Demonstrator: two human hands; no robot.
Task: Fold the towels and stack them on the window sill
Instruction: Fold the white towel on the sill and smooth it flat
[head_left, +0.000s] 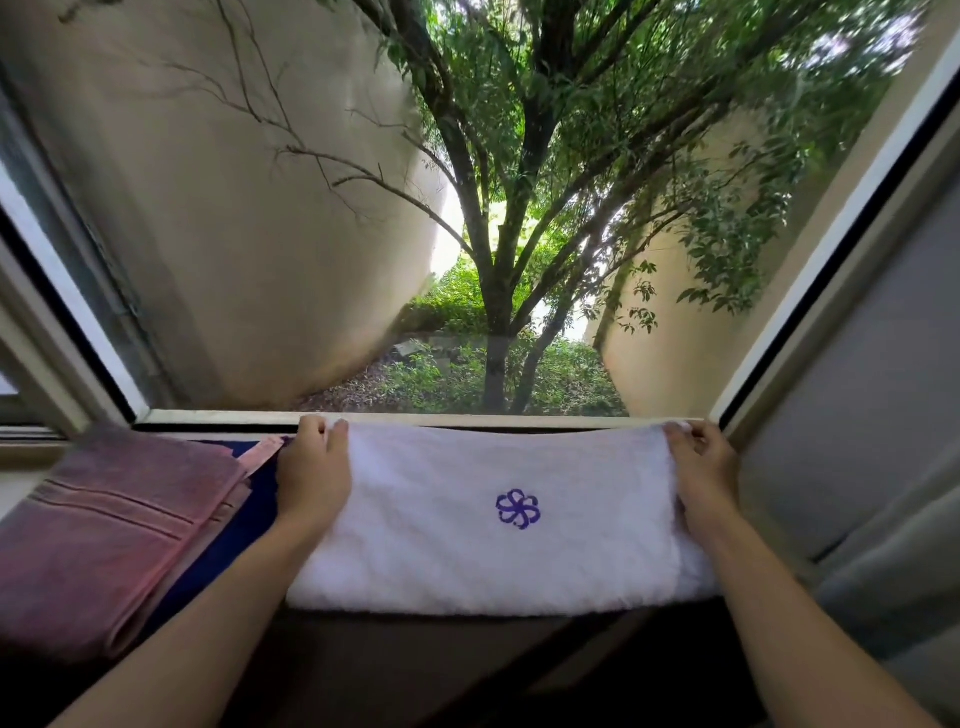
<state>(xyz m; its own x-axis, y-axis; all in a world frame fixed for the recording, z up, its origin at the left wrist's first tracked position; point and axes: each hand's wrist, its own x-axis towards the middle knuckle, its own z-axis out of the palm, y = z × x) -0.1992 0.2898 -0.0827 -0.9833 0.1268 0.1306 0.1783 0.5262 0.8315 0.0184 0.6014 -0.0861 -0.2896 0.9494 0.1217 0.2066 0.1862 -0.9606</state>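
Observation:
A white towel (467, 545) with a purple flower mark lies folded across the window sill, its front edge at the sill's near edge. My left hand (311, 473) pinches its far left corner. My right hand (701, 467) pinches its far right corner by the window frame. A folded pink towel (109, 525) rests on the sill to the left, on top of a dark blue towel (228, 540) that shows along its right side.
The window glass and its bottom frame (467, 417) stand right behind the towels, with a tree and walls outside. A grey curtain (883, 467) hangs at the right. Below the sill's front edge it is dark.

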